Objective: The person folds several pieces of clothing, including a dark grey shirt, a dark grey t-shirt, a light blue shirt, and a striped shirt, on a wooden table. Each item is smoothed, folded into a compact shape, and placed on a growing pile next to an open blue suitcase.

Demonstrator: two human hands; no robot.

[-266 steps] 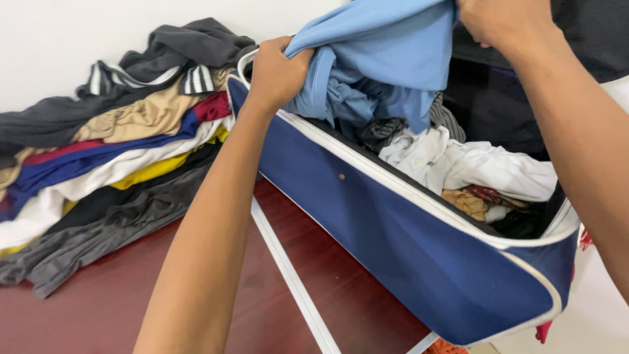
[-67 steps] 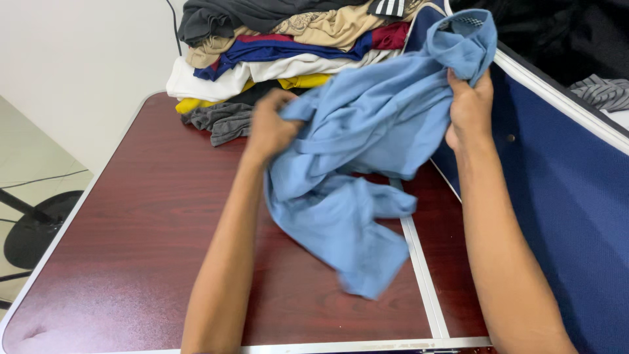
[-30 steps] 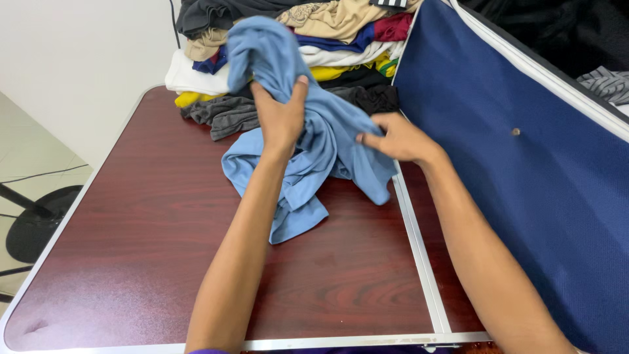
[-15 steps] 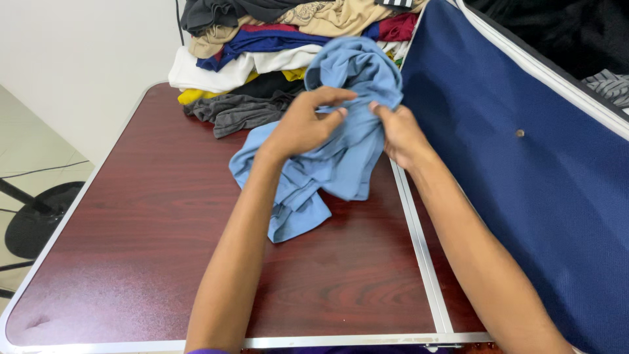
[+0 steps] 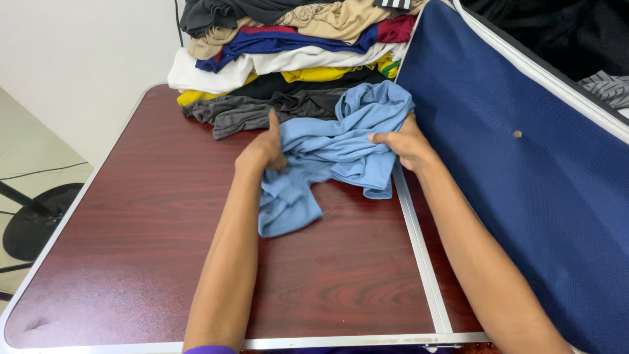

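Observation:
A crumpled light blue shirt point(image 5: 327, 147) lies on the dark red table point(image 5: 131, 249), just in front of the clothes pile. My left hand point(image 5: 262, 149) grips its left side, thumb up. At the shirt's right side, my right hand point(image 5: 403, 141) pinches the cloth close to the blue bag. Part of the shirt hangs out toward me below my left hand.
A stack of mixed clothes point(image 5: 288, 59) fills the table's far end. A large navy fabric bag point(image 5: 524, 183) with white piping stands along the right, with dark and grey garments inside. A metal strip point(image 5: 419, 262) crosses the table. Floor and a black stand base point(image 5: 33, 223) lie left.
The shirt went from the bag to the table. In the last second both hands lowered it from a raised bunch onto the tabletop and moved apart to its two sides.

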